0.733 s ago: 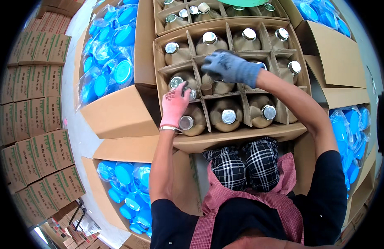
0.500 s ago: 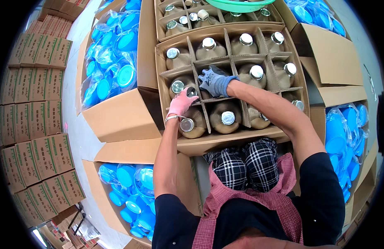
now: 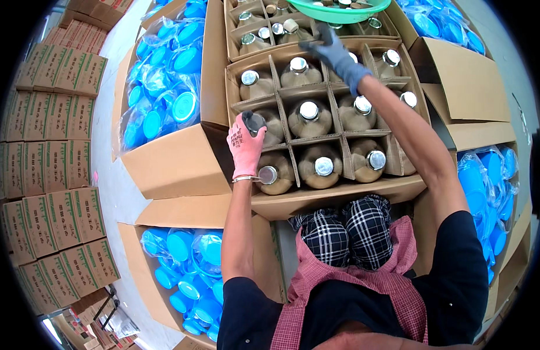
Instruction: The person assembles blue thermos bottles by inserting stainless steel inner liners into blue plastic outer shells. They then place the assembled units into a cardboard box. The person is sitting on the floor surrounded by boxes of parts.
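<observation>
My left hand [image 3: 245, 146], in a pink glove with dark fingertips, curls around a dark round cap-like piece [image 3: 256, 122] over the left middle compartment of the nearer box. The glass bottle [image 3: 273, 126] there is partly covered, so I cannot tell whether the piece sits on its neck. In a grey-blue glove, my right hand [image 3: 340, 56] hovers above the back row with its fingers apart and nothing in them. A silver-capped bottle [image 3: 309, 111] stands in the middle compartment between my hands.
Cardboard dividers separate several capped bottles in the box [image 3: 340, 192]. Beyond it, a green basin [image 3: 316, 13] holding small caps rests on another bottle box. Open cartons of blue plastic-wrapped containers [image 3: 184, 108] flank both sides. Stacked cartons [image 3: 39, 169] line the left.
My right hand has lifted off the middle compartment and moved away toward the green basin, uncovering a silver-capped bottle. My left hand has shifted slightly left, still around the dark round piece.
</observation>
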`<state>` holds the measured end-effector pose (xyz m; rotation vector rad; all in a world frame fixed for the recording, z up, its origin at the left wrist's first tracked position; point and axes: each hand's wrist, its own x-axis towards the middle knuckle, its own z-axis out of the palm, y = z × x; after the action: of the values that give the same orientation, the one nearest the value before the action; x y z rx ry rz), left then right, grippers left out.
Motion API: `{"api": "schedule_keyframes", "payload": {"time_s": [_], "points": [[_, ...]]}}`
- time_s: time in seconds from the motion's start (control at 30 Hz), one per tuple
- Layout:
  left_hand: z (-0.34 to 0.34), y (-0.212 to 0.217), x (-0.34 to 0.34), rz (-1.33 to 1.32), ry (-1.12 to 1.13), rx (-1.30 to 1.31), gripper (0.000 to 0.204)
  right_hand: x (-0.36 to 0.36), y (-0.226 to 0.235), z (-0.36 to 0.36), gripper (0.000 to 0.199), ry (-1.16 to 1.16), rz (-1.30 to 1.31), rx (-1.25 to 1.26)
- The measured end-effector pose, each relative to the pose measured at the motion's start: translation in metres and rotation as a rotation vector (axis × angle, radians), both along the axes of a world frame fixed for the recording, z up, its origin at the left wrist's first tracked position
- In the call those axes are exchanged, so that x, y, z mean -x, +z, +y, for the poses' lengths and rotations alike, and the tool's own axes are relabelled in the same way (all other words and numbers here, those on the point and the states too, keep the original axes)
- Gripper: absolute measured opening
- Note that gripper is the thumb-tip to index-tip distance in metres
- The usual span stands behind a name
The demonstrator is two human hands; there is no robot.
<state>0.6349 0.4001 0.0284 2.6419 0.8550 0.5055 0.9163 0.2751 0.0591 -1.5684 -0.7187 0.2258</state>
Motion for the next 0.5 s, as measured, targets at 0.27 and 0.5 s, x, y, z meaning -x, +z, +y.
{"api": "schedule_keyframes", "payload": {"time_s": [0.27, 0.5], "points": [[0.025, -0.008, -0.002, 0.339, -0.033, -0.081, 0.056, 0.122, -0.05, -0.06, 0.056, 0.373, -0.064, 0.25], [-0.054, 0.025, 0.028, -0.255, -0.329, 0.115, 0.046, 0.19, 0.008, -0.079, 0.052, 0.53, 0.799, -0.028]]}}
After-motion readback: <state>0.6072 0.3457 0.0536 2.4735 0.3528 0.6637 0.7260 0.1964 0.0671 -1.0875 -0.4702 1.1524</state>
